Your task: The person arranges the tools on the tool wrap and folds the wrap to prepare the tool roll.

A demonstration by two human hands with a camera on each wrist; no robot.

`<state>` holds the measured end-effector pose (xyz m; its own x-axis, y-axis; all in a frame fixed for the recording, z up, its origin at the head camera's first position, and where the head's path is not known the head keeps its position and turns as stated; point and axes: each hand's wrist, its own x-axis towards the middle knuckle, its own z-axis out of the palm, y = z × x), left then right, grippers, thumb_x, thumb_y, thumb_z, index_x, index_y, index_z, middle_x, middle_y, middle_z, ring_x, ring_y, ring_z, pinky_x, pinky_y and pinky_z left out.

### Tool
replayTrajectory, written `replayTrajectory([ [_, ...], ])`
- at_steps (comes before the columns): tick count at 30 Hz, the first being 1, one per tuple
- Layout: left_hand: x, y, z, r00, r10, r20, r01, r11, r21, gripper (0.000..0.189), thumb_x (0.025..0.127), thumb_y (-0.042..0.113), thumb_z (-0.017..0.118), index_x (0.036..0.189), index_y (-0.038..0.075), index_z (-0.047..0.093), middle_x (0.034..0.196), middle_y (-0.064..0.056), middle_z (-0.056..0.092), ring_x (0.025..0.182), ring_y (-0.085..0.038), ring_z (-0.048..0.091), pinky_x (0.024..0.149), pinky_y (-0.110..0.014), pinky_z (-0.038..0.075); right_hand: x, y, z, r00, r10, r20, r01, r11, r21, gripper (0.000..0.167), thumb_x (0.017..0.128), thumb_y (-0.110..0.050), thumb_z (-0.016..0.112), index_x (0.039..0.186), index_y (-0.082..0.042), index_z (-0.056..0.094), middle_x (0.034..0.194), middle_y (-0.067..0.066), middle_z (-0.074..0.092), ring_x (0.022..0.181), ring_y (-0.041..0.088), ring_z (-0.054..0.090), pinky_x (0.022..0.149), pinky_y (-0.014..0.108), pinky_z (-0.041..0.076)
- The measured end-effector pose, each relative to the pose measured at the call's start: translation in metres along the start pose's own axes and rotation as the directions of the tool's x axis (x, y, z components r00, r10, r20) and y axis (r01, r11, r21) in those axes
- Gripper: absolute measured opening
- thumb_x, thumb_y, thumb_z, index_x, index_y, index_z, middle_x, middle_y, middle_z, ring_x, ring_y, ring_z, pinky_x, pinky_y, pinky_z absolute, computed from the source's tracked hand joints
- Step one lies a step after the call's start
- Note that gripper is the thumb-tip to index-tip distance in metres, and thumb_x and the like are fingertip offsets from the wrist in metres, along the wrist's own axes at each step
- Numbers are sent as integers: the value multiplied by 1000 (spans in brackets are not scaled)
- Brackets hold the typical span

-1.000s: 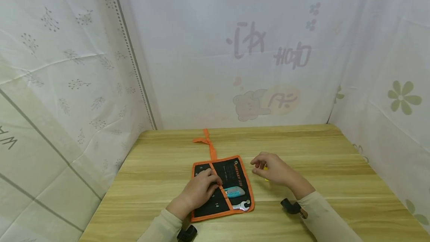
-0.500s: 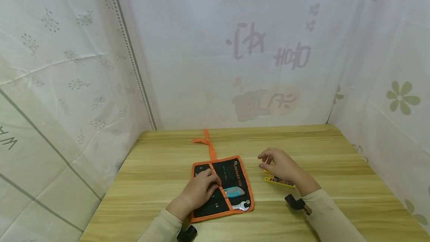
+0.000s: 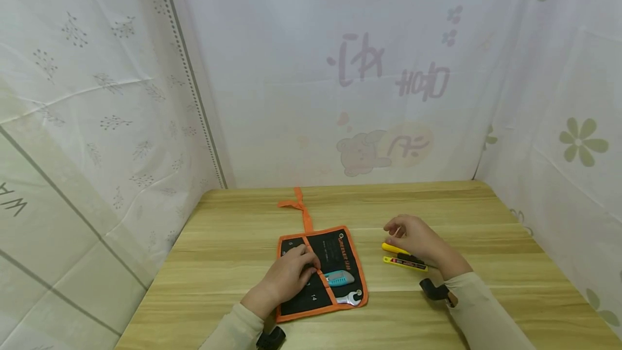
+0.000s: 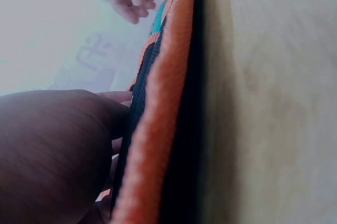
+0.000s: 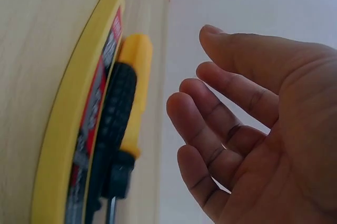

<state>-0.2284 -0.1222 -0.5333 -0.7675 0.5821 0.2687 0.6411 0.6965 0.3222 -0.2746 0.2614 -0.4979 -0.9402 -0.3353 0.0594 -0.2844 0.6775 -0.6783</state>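
A black tool pouch (image 3: pixel 311 301) with orange trim lies flat on the table. My left hand (image 3: pixel 284 274) rests on it, fingers curled and fingertips pinching at the orange pocket edge. A teal utility knife (image 3: pixel 340 278) and an open-end wrench (image 3: pixel 351 298) stick out of the pocket. To the right, my right hand (image 3: pixel 413 235) hovers with loosely bent fingers and holds nothing. Below it lie a screwdriver (image 5: pixel 138 66) with a yellow and black handle and a slim yellow strip-shaped item (image 3: pixel 405 263) with a red and black label, side by side.
An orange tie strap (image 3: pixel 303 215) runs from the pouch toward the back of the wooden table (image 3: pixel 233 242). Printed white curtains (image 3: pixel 272 123) hang behind the table and at both sides.
My right hand has moved right, away from the pouch, and the screwdriver and the yellow item beneath it show more now. My left hand has stayed in place.
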Motion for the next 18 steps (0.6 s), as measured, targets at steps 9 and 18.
replayTrajectory([
  [9, -1, 0, 0, 1000, -14, 4, 14, 1000, -12, 7, 103, 23, 71, 102, 31, 70, 101, 13, 57, 85, -5, 53, 77, -30, 53, -2, 14, -4, 994, 71, 86, -72, 997, 15, 24, 94, -21, 81, 113, -8, 74, 99, -1, 67, 89, 17, 64, 77, 37, 56],
  [18, -1, 0, 0, 1000, -16, -10, 16, 1000, -15, 9, 102, 24, 73, 100, 31, 68, 99, 14, 56, 85, -4, 55, 77, -28, 53, -7, 20, -12, 986, 48, 162, -48, 999, -6, 14, 94, -18, 80, 103, -8, 74, 90, -2, 68, 83, 18, 62, 75, 39, 53],
])
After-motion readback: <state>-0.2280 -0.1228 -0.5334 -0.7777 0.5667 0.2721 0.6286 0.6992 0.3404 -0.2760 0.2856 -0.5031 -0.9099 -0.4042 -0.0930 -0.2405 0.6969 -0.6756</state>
